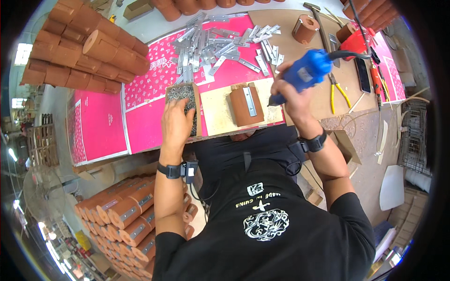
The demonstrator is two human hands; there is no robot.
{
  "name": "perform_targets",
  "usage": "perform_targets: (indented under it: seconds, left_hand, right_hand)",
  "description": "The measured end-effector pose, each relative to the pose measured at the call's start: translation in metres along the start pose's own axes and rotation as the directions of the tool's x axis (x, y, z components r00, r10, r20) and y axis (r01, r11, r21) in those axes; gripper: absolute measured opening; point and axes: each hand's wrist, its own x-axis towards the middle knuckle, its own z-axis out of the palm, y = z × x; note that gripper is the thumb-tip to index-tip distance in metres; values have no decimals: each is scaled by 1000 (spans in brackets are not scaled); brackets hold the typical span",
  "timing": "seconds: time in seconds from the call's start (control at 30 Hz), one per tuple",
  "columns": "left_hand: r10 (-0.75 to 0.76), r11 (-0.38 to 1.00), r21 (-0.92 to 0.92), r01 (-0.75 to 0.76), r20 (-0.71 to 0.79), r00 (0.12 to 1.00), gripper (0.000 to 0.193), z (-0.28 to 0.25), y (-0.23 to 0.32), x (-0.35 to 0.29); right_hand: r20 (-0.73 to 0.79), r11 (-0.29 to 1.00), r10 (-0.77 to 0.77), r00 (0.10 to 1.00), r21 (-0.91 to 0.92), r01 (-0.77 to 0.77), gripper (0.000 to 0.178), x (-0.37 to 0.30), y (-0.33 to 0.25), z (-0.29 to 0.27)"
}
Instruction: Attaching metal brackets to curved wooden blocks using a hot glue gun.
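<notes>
My left hand reaches over a narrow cardboard box of small grey screws, its fingers loosely apart and the fingertips among the screws. In my right hand is a blue electric screwdriver, tilted with its tip toward the lower left and its cable leading off right. Between the hands, a terracotta-coloured block lies on a pale wooden board. Along the block's upper face runs a silver metal strip with holes. Neither hand touches the block.
Loose metal strips are heaped behind the board. Terracotta pieces are stacked at the left, with more below the table. At the right lie a hammer, yellow-handled pliers, a phone and a red container.
</notes>
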Motion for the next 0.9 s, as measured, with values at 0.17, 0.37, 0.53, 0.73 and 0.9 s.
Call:
perform_targets:
  seconds: [0.17, 0.37, 0.53, 0.73, 0.9]
  left_hand:
    - [-9, 1000, -3, 9, 95, 995, 17, 1, 9, 10]
    - [-15, 999, -32, 15, 17, 1000, 11, 5, 5, 2]
    - [-39, 999, 7, 39, 76, 996, 11, -2, 6, 7]
    - [-84, 996, -18, 86, 84, 993, 13, -1, 9, 7]
    - [-166, 923, -356, 148, -20, 986, 14, 1, 20, 1]
  right_hand:
    - [43, 989, -63, 997, -133, 69, 29, -11, 22, -5]
    - [44, 996, -4, 999, -85, 8, 25, -18, 25, -5]
    - [59, 997, -11, 998, -78, 16, 25, -18, 21, -3]
    - [57, 988, -61, 996, -136, 69, 29, -16, 23, -1]
    - [14, 997, 17, 1000, -76, -16, 30, -3, 13, -6]
